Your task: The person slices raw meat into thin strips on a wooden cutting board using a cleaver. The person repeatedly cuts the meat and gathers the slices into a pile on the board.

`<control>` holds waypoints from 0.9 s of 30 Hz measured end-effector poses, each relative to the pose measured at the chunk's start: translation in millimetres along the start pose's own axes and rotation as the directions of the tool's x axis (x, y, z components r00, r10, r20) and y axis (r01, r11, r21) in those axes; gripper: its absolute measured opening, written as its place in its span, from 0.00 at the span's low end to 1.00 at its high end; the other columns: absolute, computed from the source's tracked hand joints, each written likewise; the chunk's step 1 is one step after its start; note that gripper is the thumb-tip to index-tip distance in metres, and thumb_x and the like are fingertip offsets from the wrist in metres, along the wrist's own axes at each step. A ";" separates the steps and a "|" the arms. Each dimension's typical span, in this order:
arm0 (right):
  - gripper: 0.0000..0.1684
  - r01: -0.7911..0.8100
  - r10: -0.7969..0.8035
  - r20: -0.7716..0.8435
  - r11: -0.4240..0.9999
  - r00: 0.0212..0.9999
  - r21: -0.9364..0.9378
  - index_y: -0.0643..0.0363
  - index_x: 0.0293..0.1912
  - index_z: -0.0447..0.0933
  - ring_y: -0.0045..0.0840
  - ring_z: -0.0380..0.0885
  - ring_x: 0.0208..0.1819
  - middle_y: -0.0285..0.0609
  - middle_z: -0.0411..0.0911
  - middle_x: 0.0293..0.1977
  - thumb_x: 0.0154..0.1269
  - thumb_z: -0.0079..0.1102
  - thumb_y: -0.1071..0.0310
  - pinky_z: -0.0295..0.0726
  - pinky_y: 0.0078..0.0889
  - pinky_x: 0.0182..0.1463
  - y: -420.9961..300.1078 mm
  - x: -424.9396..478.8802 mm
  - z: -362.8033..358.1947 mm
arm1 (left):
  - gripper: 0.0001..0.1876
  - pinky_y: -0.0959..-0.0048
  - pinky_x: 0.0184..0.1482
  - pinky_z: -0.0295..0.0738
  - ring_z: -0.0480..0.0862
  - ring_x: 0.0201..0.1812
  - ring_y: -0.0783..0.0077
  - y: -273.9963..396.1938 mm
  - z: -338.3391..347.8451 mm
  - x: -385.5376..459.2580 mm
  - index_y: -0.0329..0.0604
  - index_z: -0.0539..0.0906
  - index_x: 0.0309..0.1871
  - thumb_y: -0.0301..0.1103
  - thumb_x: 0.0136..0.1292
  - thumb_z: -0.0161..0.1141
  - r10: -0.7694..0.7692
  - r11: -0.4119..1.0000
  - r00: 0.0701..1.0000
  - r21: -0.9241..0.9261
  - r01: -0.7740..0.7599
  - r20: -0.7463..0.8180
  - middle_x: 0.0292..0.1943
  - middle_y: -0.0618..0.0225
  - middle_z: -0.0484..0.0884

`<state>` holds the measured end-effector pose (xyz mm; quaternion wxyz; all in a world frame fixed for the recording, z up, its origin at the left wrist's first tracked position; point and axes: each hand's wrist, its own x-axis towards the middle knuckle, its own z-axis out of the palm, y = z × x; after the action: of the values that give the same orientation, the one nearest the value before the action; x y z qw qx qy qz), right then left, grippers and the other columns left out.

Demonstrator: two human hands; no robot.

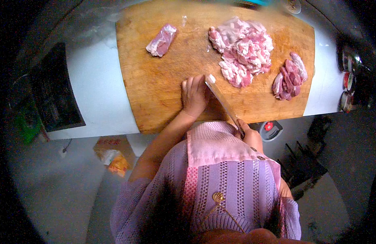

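Observation:
My right hand [250, 135] grips the handle of a kitchen knife [222, 101] at the front edge of a wooden cutting board [181, 67]. The blade points away and to the left, and a small white piece of meat or fat [210, 78] lies at its tip. My left hand [194, 93] rests on the board just left of the blade, fingers forward; whether it holds something under the palm is hidden. Beyond lies a large pile of sliced raw meat [246, 50]. An uncut chunk of meat [162, 40] lies at the back left, and a smaller pile of darker meat slices [290, 76] at the right.
The board lies on a white table [96, 79]. A black mat or panel [58, 88] is at its left. Several bowls, one red [347, 80], stand at the far right. A cardboard box [113, 149] is on the floor below, and a grey item with a red knob [271, 130] is beneath the front edge.

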<state>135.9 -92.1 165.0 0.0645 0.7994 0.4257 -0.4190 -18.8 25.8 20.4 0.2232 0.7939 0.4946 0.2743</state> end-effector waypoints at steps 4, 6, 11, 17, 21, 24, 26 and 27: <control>0.30 -0.014 0.015 0.031 0.999 0.999 -0.049 0.52 0.57 0.68 0.49 0.79 0.31 0.58 0.78 0.31 0.51 0.56 0.63 0.78 0.49 0.36 -9.8 2.3 -7.0 | 0.20 0.59 0.43 0.64 0.72 0.44 0.57 5.1 -4.9 2.6 0.38 0.73 0.47 0.30 0.49 0.59 -0.075 0.997 0.997 -0.022 0.075 0.033 0.42 0.62 0.73; 0.31 -0.003 0.005 0.033 0.998 0.999 -0.065 0.52 0.57 0.67 0.49 0.79 0.31 0.58 0.79 0.31 0.51 0.56 0.63 0.78 0.49 0.36 -14.8 6.6 -7.1 | 0.18 0.59 0.44 0.64 0.72 0.43 0.57 7.2 -8.3 4.9 0.38 0.74 0.45 0.30 0.49 0.58 -0.058 0.997 0.998 -0.044 0.058 0.012 0.42 0.61 0.74; 0.28 0.105 -0.107 -0.044 0.993 0.993 -0.054 0.55 0.55 0.70 0.50 0.79 0.31 0.59 0.78 0.29 0.51 0.56 0.64 0.77 0.48 0.36 -22.2 24.5 0.2 | 0.14 0.58 0.44 0.64 0.72 0.43 0.56 9.8 -9.4 5.5 0.38 0.76 0.40 0.30 0.48 0.58 -0.146 0.977 0.989 -0.154 0.148 0.022 0.39 0.59 0.75; 0.22 0.155 -0.155 -0.100 0.988 0.983 -0.005 0.58 0.50 0.74 0.51 0.78 0.29 0.60 0.77 0.26 0.52 0.55 0.66 0.76 0.48 0.35 -65.8 50.8 -8.6 | 0.14 0.57 0.42 0.63 0.72 0.42 0.54 4.9 -3.9 3.0 0.40 0.76 0.39 0.36 0.50 0.59 -0.024 0.998 0.999 -0.066 0.023 -0.025 0.39 0.58 0.75; 0.18 0.267 -0.265 -0.135 0.964 0.955 -0.003 0.60 0.44 0.75 0.53 0.78 0.30 0.62 0.77 0.27 0.52 0.56 0.66 0.76 0.51 0.35 -83.0 72.2 -10.8 | 0.16 0.57 0.42 0.63 0.72 0.42 0.55 6.2 -3.7 5.0 0.40 0.75 0.39 0.41 0.51 0.59 0.015 1.000 1.000 0.001 -0.015 -0.024 0.39 0.58 0.75; 0.16 0.301 -0.289 -0.159 0.952 0.944 0.054 0.61 0.42 0.75 0.54 0.77 0.31 0.62 0.76 0.27 0.53 0.56 0.67 0.76 0.51 0.35 -82.8 71.8 -13.2 | 0.17 0.58 0.42 0.63 0.72 0.42 0.55 5.2 0.9 1.9 0.40 0.74 0.40 0.42 0.52 0.58 0.015 0.998 0.999 0.068 -0.012 -0.043 0.40 0.58 0.74; 0.16 0.318 -0.297 -0.181 0.943 0.937 0.097 0.60 0.43 0.76 0.53 0.77 0.30 0.62 0.75 0.26 0.54 0.54 0.68 0.75 0.48 0.35 -75.1 66.3 -12.1 | 0.17 0.58 0.42 0.63 0.71 0.42 0.55 2.2 4.4 2.6 0.40 0.73 0.41 0.42 0.53 0.58 0.031 0.995 0.997 0.098 -0.024 -0.072 0.40 0.58 0.74; 0.16 0.332 -0.306 -0.196 0.936 0.932 0.117 0.59 0.45 0.76 0.52 0.77 0.29 0.61 0.75 0.25 0.54 0.54 0.68 0.75 0.45 0.34 -64.8 63.1 -7.3 | 0.17 0.58 0.42 0.63 0.71 0.42 0.54 0.5 6.6 0.8 0.39 0.73 0.41 0.41 0.53 0.57 0.043 0.992 0.996 0.124 -0.033 -0.077 0.40 0.58 0.74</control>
<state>110.8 -8.5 140.3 -0.1015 0.7557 0.5217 -0.3827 -13.9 25.8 16.0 0.1487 0.8038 0.5040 0.2790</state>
